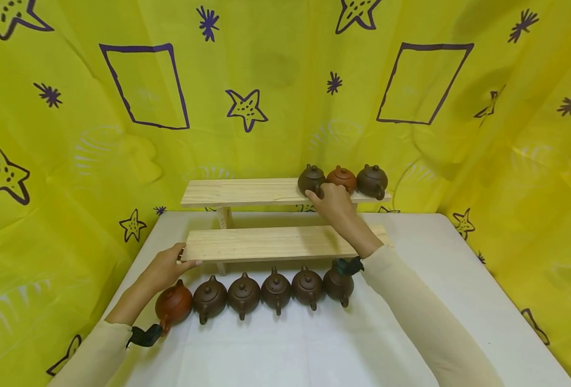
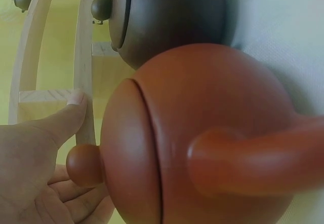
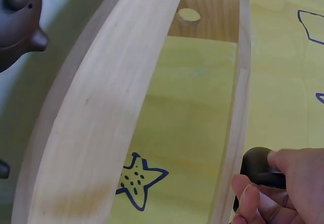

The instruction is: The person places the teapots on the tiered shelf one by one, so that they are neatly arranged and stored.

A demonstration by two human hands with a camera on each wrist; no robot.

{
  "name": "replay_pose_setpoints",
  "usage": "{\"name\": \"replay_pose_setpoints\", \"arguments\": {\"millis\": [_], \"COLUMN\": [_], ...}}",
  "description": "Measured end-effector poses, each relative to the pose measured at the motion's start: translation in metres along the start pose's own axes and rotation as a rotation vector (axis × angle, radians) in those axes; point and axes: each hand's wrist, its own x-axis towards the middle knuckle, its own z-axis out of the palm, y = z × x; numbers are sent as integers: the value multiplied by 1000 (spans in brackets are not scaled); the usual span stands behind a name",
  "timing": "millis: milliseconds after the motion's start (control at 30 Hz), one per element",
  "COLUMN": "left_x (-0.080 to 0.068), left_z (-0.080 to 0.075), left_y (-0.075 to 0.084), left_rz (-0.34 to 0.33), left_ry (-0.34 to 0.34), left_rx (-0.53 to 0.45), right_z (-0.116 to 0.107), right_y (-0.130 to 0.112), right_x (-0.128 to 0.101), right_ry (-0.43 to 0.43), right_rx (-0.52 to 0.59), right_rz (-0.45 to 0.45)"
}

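brown clay teapot (image 1: 311,179) sat at the left of three on the upper pale wooden shelf (image 1: 246,192), the right hand (image 1: 334,200) gripping its handle. the left hand (image 1: 166,265), fingers relaxed, steadied the lower wooden shelf (image 1: 270,243). a careless nudge could have knocked the reddish-orange clay teapot (image 1: 342,178) just beside it.

A two-tier pale wooden plank shelf (image 1: 270,243) stands on the white-covered table (image 1: 459,301), upper plank behind the lower. Three small round clay teapots (image 1: 343,180) sit side by side at the upper plank's right end. Six more small clay teapots (image 1: 275,290) form a row on the table before the lower plank. The right hand (image 1: 333,201) is at the leftmost upper pot; the left hand (image 1: 166,266) touches the lower plank's left end.
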Motion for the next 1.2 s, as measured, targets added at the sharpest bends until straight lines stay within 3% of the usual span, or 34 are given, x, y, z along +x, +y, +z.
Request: {"name": "replay_pose_setpoints", "arguments": {"millis": [200, 467, 633, 867, 1000, 1200], "left_x": [0, -2, -2, -1, 0, -1], "left_z": [-1, 0, 0, 1, 1, -1], "left_y": [0, -2, -2, -2, -1, 0], "left_rz": [-11, 10, 20, 24, 25, 16], "left_ry": [-11, 2, 13, 9, 7, 3], "left_rx": [-9, -14, -18, -7, 1, 3], "right_z": [-2, 3, 7, 22, 31, 40], "right_y": [15, 41, 55, 74, 80, 81], "right_x": [-25, -85, -127, -183, -197, -201], "right_ry": [-21, -83, -122, -315, -322, -278], "right_rx": [19, -1, -38, -36, -20, -3], "right_rz": [-77, -105, -73, 149, 165, 153]}}
